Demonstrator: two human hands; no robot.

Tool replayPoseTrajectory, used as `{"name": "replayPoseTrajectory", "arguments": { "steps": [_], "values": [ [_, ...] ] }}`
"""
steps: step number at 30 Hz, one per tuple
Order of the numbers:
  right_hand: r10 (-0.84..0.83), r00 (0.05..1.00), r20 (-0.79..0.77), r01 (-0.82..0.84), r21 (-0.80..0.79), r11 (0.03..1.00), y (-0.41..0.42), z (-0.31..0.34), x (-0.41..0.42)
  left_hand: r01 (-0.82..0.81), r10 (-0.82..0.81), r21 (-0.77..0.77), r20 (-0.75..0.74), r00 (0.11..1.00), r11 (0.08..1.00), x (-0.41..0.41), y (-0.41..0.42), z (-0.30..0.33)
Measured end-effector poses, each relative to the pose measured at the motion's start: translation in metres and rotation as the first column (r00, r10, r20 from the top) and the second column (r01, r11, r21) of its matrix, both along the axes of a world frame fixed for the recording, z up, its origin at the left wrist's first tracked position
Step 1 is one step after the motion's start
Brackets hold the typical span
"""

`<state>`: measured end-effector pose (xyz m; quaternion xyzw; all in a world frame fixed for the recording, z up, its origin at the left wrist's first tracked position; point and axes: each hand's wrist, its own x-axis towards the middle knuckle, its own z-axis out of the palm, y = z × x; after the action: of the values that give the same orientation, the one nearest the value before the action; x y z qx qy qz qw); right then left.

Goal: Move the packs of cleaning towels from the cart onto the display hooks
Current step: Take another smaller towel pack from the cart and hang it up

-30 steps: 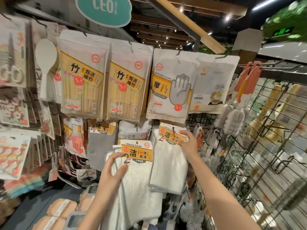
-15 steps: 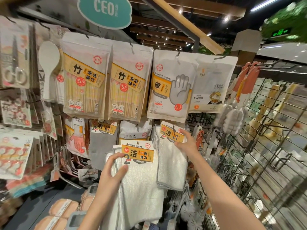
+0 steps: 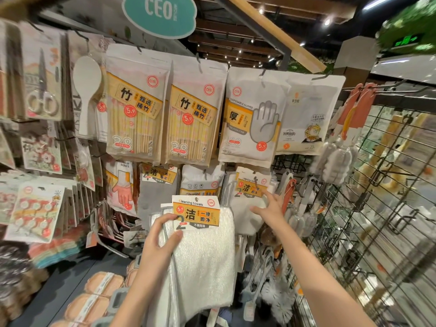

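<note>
A pack of cleaning towels (image 3: 203, 251) was gripped by the left hand (image 3: 160, 241) below the display. The right hand (image 3: 271, 208), fingers spread and relaxed, was held just beside a second towel pack (image 3: 250, 192) hung on its display hook (image 3: 256, 179).

Left hand (image 3: 160, 241) raised at centre, thumb and curled fingers pinching the white cleaning-towel pack (image 3: 203, 256). Right arm stretched forward; right hand (image 3: 271, 208) open, fingers straight, index pointing up.

Two bare, sleeveless forearms
</note>
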<state>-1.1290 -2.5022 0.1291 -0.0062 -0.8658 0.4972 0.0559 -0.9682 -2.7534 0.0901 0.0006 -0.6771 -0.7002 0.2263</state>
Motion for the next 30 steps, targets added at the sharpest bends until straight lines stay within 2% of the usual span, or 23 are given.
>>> {"name": "replayPoseTrajectory", "arguments": {
  "steps": [4, 7, 10, 14, 24, 30],
  "values": [
    [0.073, 0.996, -0.048, -0.076, -0.058, 0.995, -0.017, -0.002, 0.027, 0.03, -0.03, 0.011, 0.01, 0.999, 0.999, 0.006, 0.0, -0.001],
    [0.22, 0.975, -0.045, -0.224, -0.139, 0.965, -0.039, 0.003, 0.053, 0.047, -0.047, 0.015, 0.004, 0.999, 0.999, 0.011, 0.0, -0.005],
    [0.341, 0.94, -0.006, -0.339, -0.106, 0.935, -0.06, 0.006, 0.071, 0.041, -0.041, 0.015, -0.017, 0.999, 0.999, 0.015, 0.002, -0.005],
    [0.334, 0.942, 0.001, -0.334, -0.057, 0.941, -0.074, 0.006, 0.084, 0.051, -0.05, 0.029, -0.04, 0.998, 0.998, 0.018, 0.003, -0.005],
    [0.263, 0.959, -0.108, -0.279, -0.182, 0.943, -0.075, -0.001, 0.097, 0.036, -0.039, 0.201, 0.01, 0.999, 0.979, 0.019, 0.004, -0.003],
    [0.224, 0.964, -0.144, -0.256, -0.263, 0.93, -0.072, 0.002, 0.093, 0.024, -0.031, 0.172, 0.041, 0.999, 0.985, 0.013, 0.007, -0.001]
  ]
}}
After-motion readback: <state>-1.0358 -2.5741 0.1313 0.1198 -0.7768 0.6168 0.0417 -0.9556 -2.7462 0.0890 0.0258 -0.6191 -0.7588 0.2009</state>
